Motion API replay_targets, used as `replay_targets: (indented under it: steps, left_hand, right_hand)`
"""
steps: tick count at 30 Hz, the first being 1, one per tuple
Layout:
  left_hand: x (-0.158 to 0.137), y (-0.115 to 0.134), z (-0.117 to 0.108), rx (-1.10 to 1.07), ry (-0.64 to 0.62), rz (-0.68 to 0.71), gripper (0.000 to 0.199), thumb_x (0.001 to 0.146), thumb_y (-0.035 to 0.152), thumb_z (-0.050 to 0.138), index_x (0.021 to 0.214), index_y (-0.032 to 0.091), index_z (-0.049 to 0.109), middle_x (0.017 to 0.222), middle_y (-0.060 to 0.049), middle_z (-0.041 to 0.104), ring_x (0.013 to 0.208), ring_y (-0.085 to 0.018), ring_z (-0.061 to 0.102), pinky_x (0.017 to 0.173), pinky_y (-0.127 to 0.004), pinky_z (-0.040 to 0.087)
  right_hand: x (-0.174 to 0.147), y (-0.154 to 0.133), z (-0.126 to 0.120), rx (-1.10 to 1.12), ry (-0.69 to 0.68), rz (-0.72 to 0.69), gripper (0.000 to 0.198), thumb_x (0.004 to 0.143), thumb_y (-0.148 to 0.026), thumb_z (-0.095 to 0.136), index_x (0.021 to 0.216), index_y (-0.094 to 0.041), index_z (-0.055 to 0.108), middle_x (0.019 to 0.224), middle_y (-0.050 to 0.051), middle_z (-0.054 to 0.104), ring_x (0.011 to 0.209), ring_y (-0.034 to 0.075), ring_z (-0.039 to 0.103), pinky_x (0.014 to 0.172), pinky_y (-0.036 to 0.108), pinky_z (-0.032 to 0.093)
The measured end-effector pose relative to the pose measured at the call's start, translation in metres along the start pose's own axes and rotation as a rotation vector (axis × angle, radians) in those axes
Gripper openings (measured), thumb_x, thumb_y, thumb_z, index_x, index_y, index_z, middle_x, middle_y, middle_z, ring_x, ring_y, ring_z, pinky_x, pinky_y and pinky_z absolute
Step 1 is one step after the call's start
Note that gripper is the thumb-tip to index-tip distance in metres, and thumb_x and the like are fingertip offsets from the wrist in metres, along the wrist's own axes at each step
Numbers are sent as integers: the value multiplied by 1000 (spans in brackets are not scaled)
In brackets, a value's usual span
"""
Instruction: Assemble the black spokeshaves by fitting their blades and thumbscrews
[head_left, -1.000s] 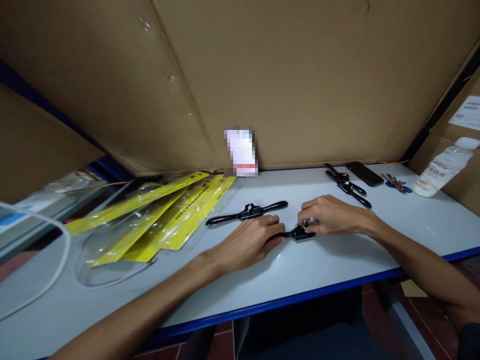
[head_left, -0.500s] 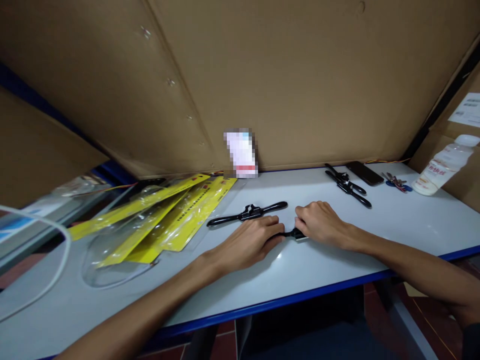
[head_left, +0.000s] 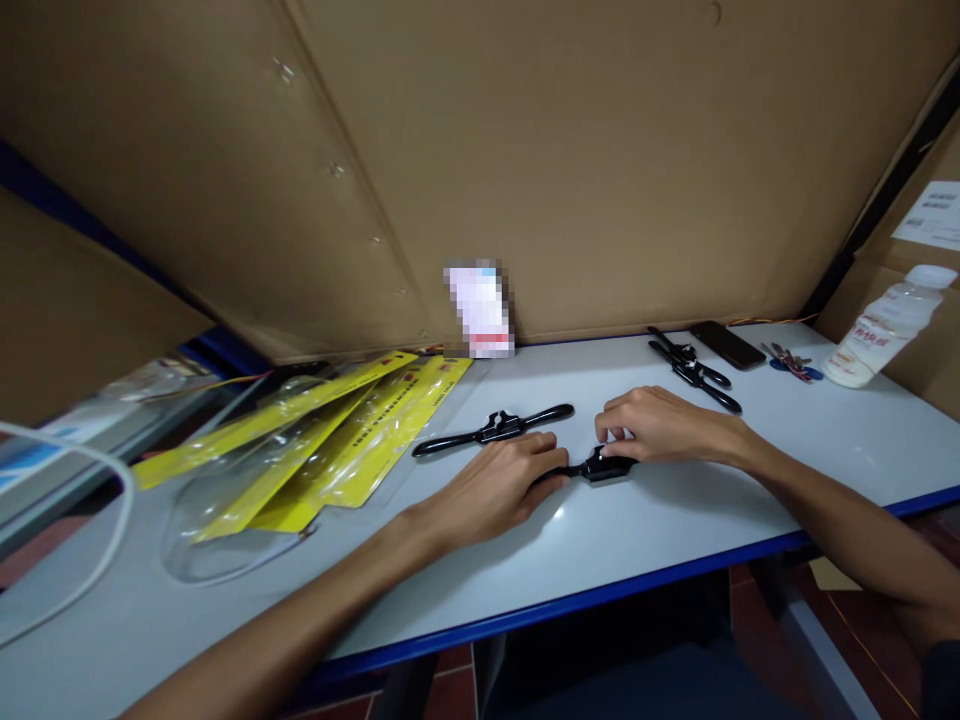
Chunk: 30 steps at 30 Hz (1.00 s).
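Observation:
A black spokeshave (head_left: 606, 466) lies low over the table in front of me, its middle body showing between my hands. My left hand (head_left: 514, 475) is closed around its left handle. Over the right part of the body, my right hand (head_left: 654, 425) has its fingers bent onto the tool near the blade clamp; the right handle is mostly hidden beneath it. A second black spokeshave (head_left: 500, 428) rests on the table just beyond my left hand. Farther right, two more spokeshaves (head_left: 696, 376) lie side by side.
Yellow cards in clear blister packs (head_left: 360, 440) spread over the left of the white table (head_left: 810, 470). A blurred-out upright item (head_left: 481, 310) leans on the cardboard wall (head_left: 570, 170). At right are a dark phone (head_left: 727, 345), keys (head_left: 791, 362) and a plastic bottle (head_left: 885, 330).
My right hand has shifted slightly right and loosened its curl, exposing more of the spokeshave's body. The left hand has stayed on its handle.

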<state>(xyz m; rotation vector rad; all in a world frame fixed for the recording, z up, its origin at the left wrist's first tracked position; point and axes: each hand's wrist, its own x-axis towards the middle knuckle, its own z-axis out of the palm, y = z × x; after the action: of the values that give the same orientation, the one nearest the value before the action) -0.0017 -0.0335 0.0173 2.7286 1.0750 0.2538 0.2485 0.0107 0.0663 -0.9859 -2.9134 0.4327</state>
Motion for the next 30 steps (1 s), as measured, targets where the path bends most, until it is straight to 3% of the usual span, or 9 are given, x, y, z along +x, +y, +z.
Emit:
replay_targets:
  steps: [5,10,12,20,25,30]
  left_hand:
    - [0,1,-1,-6,4,-2,23,105,26,45,102,18,66,97,-7,63,86,-21,64,75,-35,50]
    - [-1,0,0,-8,5,2,24,105,26,44,102,17,66,97,-7,63,85,-21,64,75,-35,50]
    - [0,1,-1,-11,11,12,25,105,26,43,101,17,66,96,-7,64,84,-21,63,74,-35,50]
    - [0,1,-1,-15,24,12,26,105,27,43,101,17,67,96,-8,64,85,-21,64,74,-35,50]
    - [0,-1,1,-5,64,41,27,104,26,43,100,17,68,94,-7,65,81,-19,63,71,-33,50]
    - [-1,-1,2,8,55,36,26,105,27,43,99,18,67,97,-8,65,83,-20,64,73,-33,51]
  right_hand:
    - [0,-5,3,-50,18,13,18,96,-26,59,80,-19,66,81,4,67,67,14,50,65,31,29]
    - [1,-7,7,-135,45,205,50,101,-50,51,62,-18,59,64,4,59,59,14,44,60,32,23]
    - [2,-10,12,-163,32,229,55,99,-57,52,61,-18,59,63,5,59,58,15,45,60,32,22]
    - [0,-15,10,-107,51,252,31,94,-49,59,92,-19,68,69,5,62,64,18,49,60,31,24]
    - [2,-11,14,-9,64,126,16,92,-33,59,93,-20,68,77,5,66,68,17,51,63,30,28]
    - [8,-12,32,90,154,130,37,89,-15,50,123,-16,61,69,2,63,67,18,51,67,30,33]
